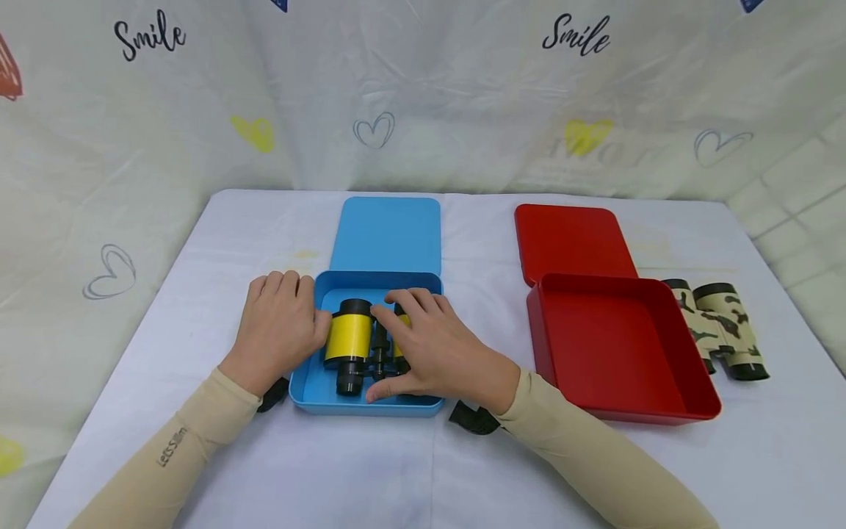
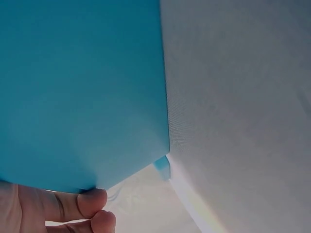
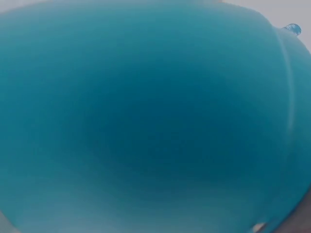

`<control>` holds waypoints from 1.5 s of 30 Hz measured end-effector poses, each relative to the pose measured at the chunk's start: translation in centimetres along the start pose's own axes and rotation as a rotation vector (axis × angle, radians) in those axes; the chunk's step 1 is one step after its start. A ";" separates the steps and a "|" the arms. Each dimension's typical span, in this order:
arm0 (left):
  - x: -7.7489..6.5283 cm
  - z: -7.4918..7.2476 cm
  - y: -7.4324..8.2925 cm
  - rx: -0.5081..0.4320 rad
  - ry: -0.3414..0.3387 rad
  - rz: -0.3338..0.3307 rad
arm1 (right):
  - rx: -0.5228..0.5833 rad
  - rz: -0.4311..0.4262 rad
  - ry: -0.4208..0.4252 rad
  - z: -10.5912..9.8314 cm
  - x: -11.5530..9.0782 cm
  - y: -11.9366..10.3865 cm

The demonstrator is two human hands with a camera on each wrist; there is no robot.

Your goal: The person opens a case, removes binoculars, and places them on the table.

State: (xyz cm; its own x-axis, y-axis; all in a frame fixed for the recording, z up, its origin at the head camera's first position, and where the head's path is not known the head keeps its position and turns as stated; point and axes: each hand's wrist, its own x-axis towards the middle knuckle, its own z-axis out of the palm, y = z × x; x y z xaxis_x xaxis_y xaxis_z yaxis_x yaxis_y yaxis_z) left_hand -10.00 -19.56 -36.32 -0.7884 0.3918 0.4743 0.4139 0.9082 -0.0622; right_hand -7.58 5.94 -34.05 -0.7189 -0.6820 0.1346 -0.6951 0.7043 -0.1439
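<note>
Yellow and black binoculars (image 1: 349, 336) lie inside an open blue box (image 1: 366, 409), lenses toward the back. My left hand (image 1: 280, 330) grips the box's left wall at the rim, thumb over the edge. The left wrist view shows fingertips (image 2: 92, 204) at the edge of the blue wall (image 2: 77, 97). Over the right barrel, my right hand (image 1: 432, 349) is spread, thumb near the eyepieces and index finger by the middle hinge, covering most of that barrel. Blue plastic (image 3: 155, 121) fills the right wrist view, and the right fingers are out of it.
The blue lid (image 1: 386, 235) lies folded back behind its box. To the right stands an open red box (image 1: 621, 345) with its red lid (image 1: 573, 241) laid back. Camouflage binoculars (image 1: 734, 330) lie beside it on the white-covered table (image 1: 357, 477). A printed curtain (image 1: 436, 95) hangs behind.
</note>
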 end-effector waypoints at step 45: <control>-0.1 0.0 0.1 -0.050 -0.054 -0.021 | -0.100 0.034 0.020 1.0 0.2 -0.6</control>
State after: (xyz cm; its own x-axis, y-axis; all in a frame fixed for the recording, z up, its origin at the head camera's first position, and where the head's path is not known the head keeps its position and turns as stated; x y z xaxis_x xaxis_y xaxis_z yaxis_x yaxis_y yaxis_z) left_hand -9.90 -19.53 -36.32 -0.8201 0.3810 0.4268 0.4178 0.9085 -0.0083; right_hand -7.32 5.12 -34.95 -0.7413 -0.6540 0.1509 -0.6665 0.7439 -0.0499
